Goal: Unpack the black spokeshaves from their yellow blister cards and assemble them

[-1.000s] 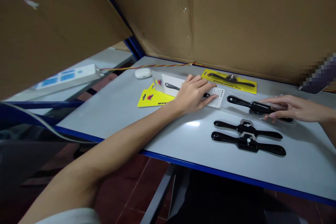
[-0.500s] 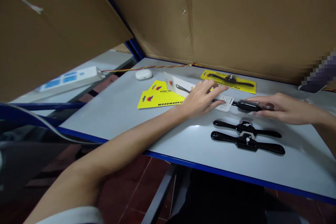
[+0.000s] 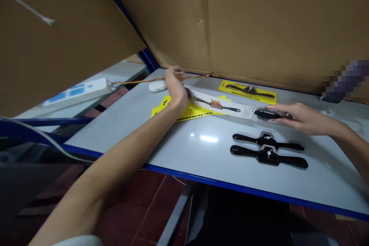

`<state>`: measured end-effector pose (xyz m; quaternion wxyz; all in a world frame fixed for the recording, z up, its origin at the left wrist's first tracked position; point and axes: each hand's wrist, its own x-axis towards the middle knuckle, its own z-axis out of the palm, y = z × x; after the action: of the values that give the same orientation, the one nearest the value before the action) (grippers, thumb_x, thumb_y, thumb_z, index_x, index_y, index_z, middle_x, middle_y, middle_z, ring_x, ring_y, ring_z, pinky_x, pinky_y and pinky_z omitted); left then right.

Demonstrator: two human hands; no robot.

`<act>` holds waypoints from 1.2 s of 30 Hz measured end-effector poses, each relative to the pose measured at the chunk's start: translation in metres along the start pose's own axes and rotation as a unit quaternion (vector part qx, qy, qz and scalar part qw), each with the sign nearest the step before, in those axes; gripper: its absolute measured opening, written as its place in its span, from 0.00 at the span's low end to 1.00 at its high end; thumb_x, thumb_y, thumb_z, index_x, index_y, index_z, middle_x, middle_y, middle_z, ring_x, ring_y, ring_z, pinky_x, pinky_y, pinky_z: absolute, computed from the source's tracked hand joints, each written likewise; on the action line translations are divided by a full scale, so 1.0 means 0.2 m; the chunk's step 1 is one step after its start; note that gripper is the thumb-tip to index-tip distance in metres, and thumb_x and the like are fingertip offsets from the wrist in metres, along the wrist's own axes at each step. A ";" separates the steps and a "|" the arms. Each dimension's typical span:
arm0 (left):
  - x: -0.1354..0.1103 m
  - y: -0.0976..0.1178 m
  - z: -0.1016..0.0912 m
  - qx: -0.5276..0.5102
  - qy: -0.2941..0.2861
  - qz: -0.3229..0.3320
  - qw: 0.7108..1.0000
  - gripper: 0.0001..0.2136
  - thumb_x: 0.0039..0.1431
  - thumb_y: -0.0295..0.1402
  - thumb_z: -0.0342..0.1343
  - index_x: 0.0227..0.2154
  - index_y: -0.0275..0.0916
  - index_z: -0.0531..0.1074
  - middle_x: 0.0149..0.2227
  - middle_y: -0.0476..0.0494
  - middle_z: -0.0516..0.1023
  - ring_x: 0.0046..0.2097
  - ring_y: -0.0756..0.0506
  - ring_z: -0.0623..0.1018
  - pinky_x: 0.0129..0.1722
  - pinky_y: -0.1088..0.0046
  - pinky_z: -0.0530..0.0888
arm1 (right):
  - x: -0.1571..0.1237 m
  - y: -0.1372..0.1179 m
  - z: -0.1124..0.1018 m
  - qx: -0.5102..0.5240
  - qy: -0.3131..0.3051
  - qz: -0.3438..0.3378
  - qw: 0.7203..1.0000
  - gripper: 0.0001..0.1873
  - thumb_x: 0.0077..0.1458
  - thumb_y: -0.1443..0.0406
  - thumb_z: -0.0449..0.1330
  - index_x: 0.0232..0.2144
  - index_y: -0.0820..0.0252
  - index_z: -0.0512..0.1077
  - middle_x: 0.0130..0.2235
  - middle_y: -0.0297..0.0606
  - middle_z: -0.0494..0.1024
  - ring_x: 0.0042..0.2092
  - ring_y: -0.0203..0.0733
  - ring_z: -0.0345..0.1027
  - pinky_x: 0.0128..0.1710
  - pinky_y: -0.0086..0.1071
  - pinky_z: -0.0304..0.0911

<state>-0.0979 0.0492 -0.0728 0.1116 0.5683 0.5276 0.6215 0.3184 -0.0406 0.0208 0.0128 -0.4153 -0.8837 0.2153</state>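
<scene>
My right hand point(image 3: 305, 118) is closed on one handle of a black spokeshave point(image 3: 266, 114), whose other end is hidden along a white card. That white card point(image 3: 219, 104), printed with a picture of a spokeshave, stands tilted on its long edge. At its left end is my left hand point(image 3: 176, 86), palm toward the card and fingers loosely stretched; it appears to touch the card's end. Underneath lie yellow spokeshave cards point(image 3: 196, 115). Closer to me, two more black spokeshaves, a far one point(image 3: 284, 145) and a near one point(image 3: 271, 157), lie side by side on the table.
A packaged spokeshave on a yellow card point(image 3: 248, 91) lies by the cardboard wall point(image 3: 273, 27). A white earbud case point(image 3: 157, 86) sits behind my left hand. Clear plastic wrap point(image 3: 343, 117) lies at right, and a power strip point(image 3: 76, 92) is on the left surface.
My left hand has moved left from over the middle of the white card to its left end, uncovering the printed picture. My right hand keeps hold of the spokeshave.
</scene>
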 end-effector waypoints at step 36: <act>-0.35 0.41 0.20 -0.165 -0.110 -0.113 0.974 0.24 0.57 0.59 0.60 0.38 0.42 0.72 0.33 0.44 0.83 0.38 0.41 0.85 0.43 0.63 0.80 | 0.35 -0.04 -0.03 0.061 -0.075 -0.006 0.995 0.40 0.50 0.49 0.68 0.65 0.49 0.70 0.64 0.39 0.73 0.62 0.60 0.68 0.62 0.49 0.65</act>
<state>-0.0038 -0.0149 -0.0582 0.3309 0.5438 0.4628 0.6169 0.2676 0.0093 0.0182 -0.0265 -0.3912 -0.8699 0.2991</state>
